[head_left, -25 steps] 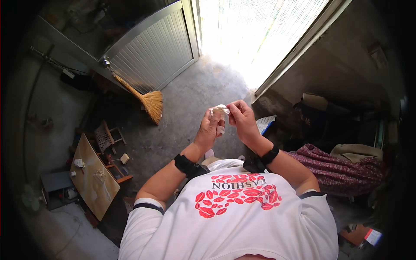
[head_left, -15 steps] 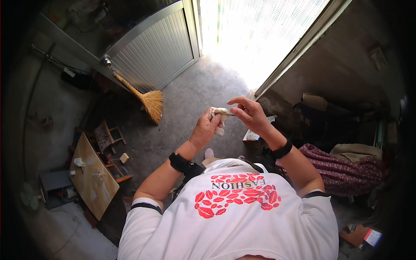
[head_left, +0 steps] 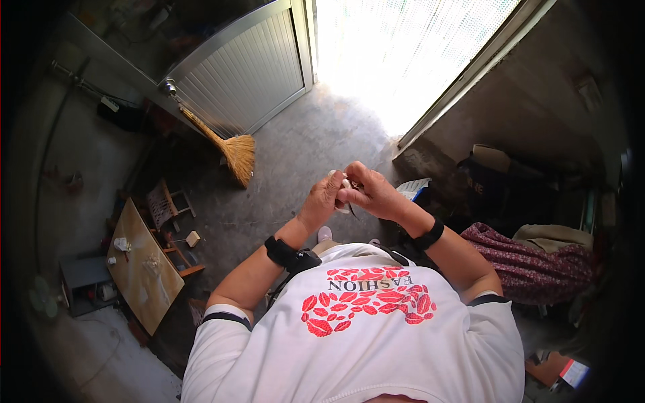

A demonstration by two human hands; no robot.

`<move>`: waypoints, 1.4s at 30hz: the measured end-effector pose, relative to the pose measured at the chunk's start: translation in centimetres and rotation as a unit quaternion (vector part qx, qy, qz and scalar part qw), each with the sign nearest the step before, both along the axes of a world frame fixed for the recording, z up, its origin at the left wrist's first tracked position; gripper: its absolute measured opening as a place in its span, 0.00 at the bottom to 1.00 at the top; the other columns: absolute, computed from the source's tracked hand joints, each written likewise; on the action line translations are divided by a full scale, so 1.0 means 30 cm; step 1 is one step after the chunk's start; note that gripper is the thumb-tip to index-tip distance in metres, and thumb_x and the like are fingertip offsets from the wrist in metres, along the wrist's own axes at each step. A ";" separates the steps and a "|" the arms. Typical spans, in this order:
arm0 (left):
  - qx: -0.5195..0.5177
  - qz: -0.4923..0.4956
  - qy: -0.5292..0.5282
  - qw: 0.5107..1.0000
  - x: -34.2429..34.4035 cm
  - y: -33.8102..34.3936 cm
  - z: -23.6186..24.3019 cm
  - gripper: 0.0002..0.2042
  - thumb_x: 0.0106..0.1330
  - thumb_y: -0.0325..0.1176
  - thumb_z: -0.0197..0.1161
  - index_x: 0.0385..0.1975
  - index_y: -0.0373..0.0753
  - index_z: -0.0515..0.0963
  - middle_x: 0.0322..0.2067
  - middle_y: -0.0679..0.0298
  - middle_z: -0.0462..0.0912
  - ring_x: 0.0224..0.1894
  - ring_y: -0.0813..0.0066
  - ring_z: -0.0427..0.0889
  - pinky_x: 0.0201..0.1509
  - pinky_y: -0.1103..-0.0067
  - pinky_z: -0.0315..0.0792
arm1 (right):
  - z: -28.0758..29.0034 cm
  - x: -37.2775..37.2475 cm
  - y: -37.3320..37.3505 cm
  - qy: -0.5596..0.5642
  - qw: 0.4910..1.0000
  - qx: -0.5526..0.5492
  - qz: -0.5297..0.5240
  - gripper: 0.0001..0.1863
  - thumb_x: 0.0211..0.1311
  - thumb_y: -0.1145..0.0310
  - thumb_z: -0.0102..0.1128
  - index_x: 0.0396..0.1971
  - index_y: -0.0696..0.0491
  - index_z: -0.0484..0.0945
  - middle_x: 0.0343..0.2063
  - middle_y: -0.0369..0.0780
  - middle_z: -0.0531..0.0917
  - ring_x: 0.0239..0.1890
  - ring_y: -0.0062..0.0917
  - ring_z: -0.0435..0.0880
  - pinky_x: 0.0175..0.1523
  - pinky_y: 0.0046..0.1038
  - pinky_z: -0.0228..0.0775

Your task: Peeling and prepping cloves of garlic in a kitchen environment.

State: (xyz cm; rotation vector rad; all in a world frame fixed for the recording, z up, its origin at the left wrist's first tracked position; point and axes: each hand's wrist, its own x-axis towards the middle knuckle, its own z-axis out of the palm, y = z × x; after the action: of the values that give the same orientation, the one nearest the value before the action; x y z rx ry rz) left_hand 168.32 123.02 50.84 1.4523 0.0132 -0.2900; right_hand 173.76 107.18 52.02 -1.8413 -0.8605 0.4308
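My left hand (head_left: 321, 203) is closed on a crumpled white cloth or tissue (head_left: 344, 207), held out in front of my chest. Thumb and fingers bent, my right hand (head_left: 373, 193) meets it and closes over the same bundle. A thin dark strip (head_left: 353, 211) points down from between the two hands; its kind cannot be made out. The fingers hide most of the cloth and whatever lies inside it.
A straw broom (head_left: 236, 156) leans by the metal door (head_left: 242, 74), next to a bright doorway. To the left are a low wooden table (head_left: 149, 289) and a small stool (head_left: 164, 205). A dark red patterned cloth (head_left: 517, 262) lies at right, near a white-and-blue packet (head_left: 415, 189).
My right hand has come in from the right and slightly down, closing onto the cloth. A dark strip now hangs below the hands.
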 end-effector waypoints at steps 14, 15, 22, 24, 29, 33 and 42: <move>-0.040 0.090 0.021 0.995 0.015 -0.028 -0.053 0.23 0.67 0.56 0.39 0.27 0.43 0.70 0.18 0.73 0.67 0.19 0.88 0.63 0.20 0.88 0.57 | -0.045 -0.038 0.041 0.241 0.951 0.153 -0.120 0.09 0.65 0.66 0.43 0.35 0.57 0.68 0.18 0.36 0.72 0.18 0.20 0.70 0.24 0.20 0.61; -0.070 0.081 0.035 0.994 0.018 -0.027 -0.039 0.22 0.66 0.57 0.40 0.28 0.43 0.70 0.18 0.73 0.68 0.19 0.88 0.63 0.19 0.88 0.57 | -0.045 -0.034 0.031 0.241 0.951 0.153 -0.120 0.09 0.65 0.66 0.43 0.35 0.57 0.68 0.18 0.36 0.72 0.18 0.20 0.70 0.24 0.20 0.61; -0.143 0.057 0.076 0.985 0.034 -0.015 -0.012 0.21 0.66 0.56 0.42 0.30 0.43 0.71 0.18 0.73 0.68 0.19 0.89 0.63 0.18 0.90 0.55 | -0.017 0.009 -0.006 0.539 0.786 0.297 -0.064 0.10 0.65 0.66 0.41 0.39 0.55 0.68 0.20 0.33 0.71 0.18 0.14 0.65 0.22 0.15 0.54; -0.147 0.054 0.077 0.985 0.038 -0.004 -0.042 0.21 0.65 0.56 0.42 0.30 0.43 0.71 0.19 0.73 0.69 0.19 0.89 0.64 0.18 0.90 0.56 | -0.016 0.016 -0.013 0.553 0.772 0.305 -0.065 0.10 0.65 0.65 0.41 0.40 0.55 0.68 0.22 0.34 0.71 0.19 0.14 0.67 0.22 0.15 0.54; -0.141 0.034 0.060 0.988 0.054 -0.008 -0.050 0.22 0.65 0.56 0.43 0.31 0.43 0.72 0.20 0.72 0.73 0.19 0.89 0.67 0.18 0.91 0.57 | -0.021 0.032 -0.016 0.524 0.804 0.278 -0.029 0.11 0.64 0.62 0.48 0.38 0.53 0.68 0.25 0.35 0.74 0.24 0.14 0.73 0.23 0.12 0.59; -0.124 0.033 0.056 0.990 0.055 -0.009 -0.033 0.21 0.65 0.57 0.43 0.30 0.44 0.71 0.20 0.72 0.75 0.19 0.90 0.68 0.19 0.91 0.58 | -0.024 0.027 -0.001 0.377 0.905 0.188 -0.058 0.10 0.62 0.63 0.52 0.37 0.54 0.69 0.26 0.34 0.75 0.24 0.12 0.73 0.24 0.11 0.59; -0.130 0.082 0.065 0.986 0.065 0.008 -0.051 0.20 0.64 0.56 0.46 0.27 0.44 0.69 0.17 0.74 0.67 0.18 0.88 0.63 0.18 0.89 0.56 | -0.030 0.054 -0.061 0.560 0.793 0.232 -0.068 0.07 0.54 0.77 0.48 0.34 0.54 0.70 0.26 0.33 0.73 0.23 0.13 0.71 0.23 0.14 0.56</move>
State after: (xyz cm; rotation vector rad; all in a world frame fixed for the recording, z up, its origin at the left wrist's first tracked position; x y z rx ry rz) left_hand 170.27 123.26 49.29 1.1641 0.1942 -0.2416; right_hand 175.39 105.36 51.14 -0.8875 0.0247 0.9723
